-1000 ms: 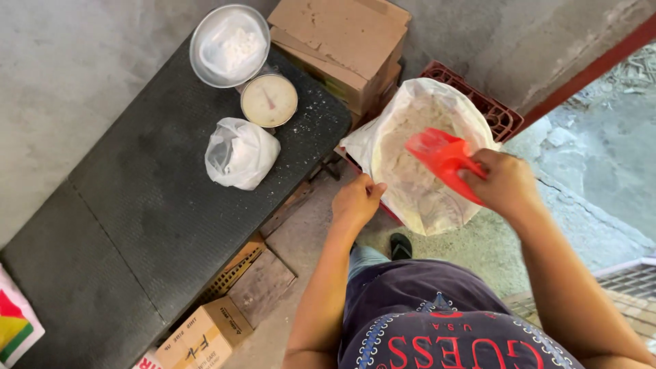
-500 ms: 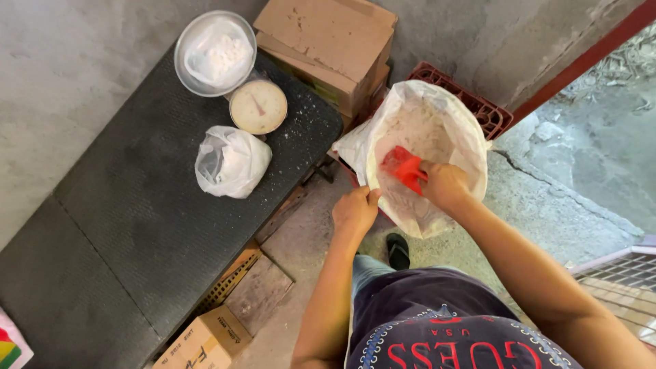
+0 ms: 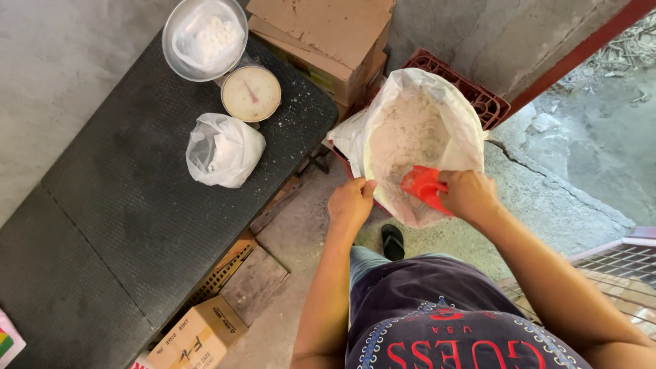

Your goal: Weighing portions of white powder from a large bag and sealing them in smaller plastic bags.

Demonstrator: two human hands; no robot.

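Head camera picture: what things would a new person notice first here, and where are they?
The big white sack of pale powder stands open in the middle, leaning on a red crate. The right hand holds a red scoop inside its mouth, while the left hand grips the sack's near rim. On the dark table to the left sit a knotted white bag and a dial scale whose metal pan holds another bag.

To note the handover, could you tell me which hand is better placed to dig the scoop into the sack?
Right: the right hand already holds the red scoop inside the sack; the left hand grips its rim.
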